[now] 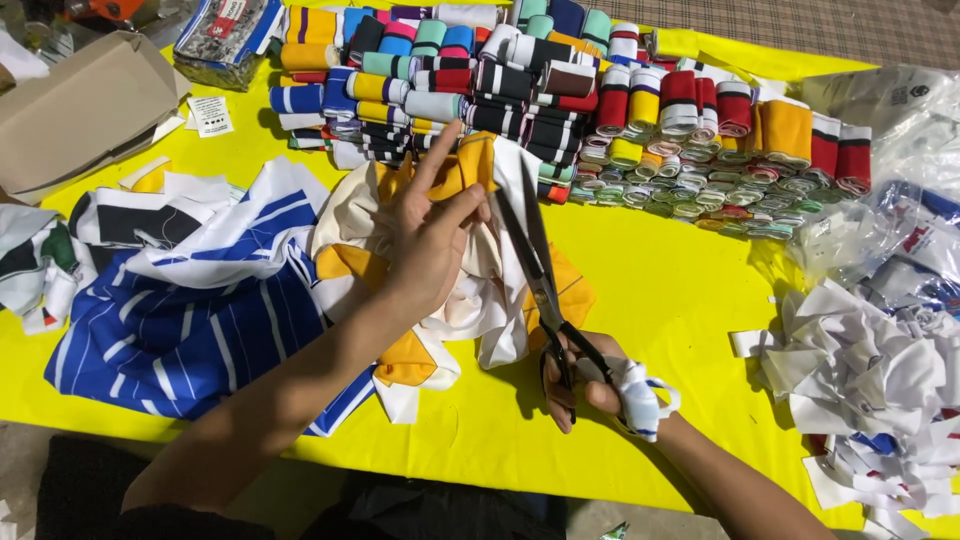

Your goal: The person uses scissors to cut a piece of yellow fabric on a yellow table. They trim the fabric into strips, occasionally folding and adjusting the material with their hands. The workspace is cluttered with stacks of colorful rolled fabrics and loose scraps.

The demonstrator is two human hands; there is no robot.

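My left hand pinches a piece of orange and white fabric and holds it up off the yellow table. My right hand grips the handles of large black scissors; the handles are wrapped in white cloth. The blades point up and away, lying along the right edge of the held fabric. More white and orange cloth is bunched under my left wrist.
A blue and white striped cloth lies at the left. Several rolled striped bands are stacked along the far side. White cut scraps pile at the right beside plastic bags. A cardboard box sits at far left.
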